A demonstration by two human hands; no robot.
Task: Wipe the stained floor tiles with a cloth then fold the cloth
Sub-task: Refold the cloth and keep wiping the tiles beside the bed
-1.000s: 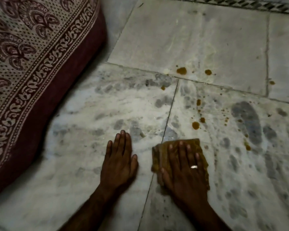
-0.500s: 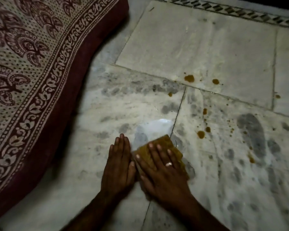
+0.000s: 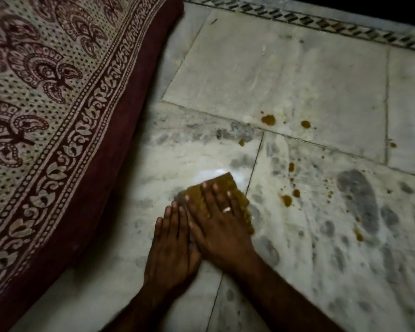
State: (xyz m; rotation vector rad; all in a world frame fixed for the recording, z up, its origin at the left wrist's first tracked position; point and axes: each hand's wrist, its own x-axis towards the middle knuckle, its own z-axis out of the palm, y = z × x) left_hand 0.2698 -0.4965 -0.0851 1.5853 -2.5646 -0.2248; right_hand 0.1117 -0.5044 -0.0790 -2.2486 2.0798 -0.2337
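Head view is showing the ochre cloth [image 3: 225, 182] lying bunched on the marble floor tiles [image 3: 297, 68], mostly on the near-left tile, with its right edge crossing the grout joint [image 3: 255, 161]. The right hand [image 3: 216, 221] is pressing down flat on the cloth, fingers straight and slightly spread, covering most of it and curling round nothing; a ring [image 3: 227, 209] is showing on one finger. The left hand [image 3: 173, 248] is resting palm-down on the bare tile just beside the cloth, fingers straight and together, holding nothing, and the two hands are touching along their inner edges. A pale glare is sitting on the tile just beyond the cloth's far corner. Brown stains are lying unwiped to the right: a pair near the cloth [image 3: 286, 200], smaller specks scattered around them, and two larger drops [image 3: 268, 120] on the far tile. Grey smudges are marking the near tiles, the largest [image 3: 357, 195] well to the right. A block-printed spread [image 3: 46, 92] with a maroon edge [image 3: 130, 116] is occupying the left side. A patterned inlay border [image 3: 321, 22] is running along the far end of the floor.
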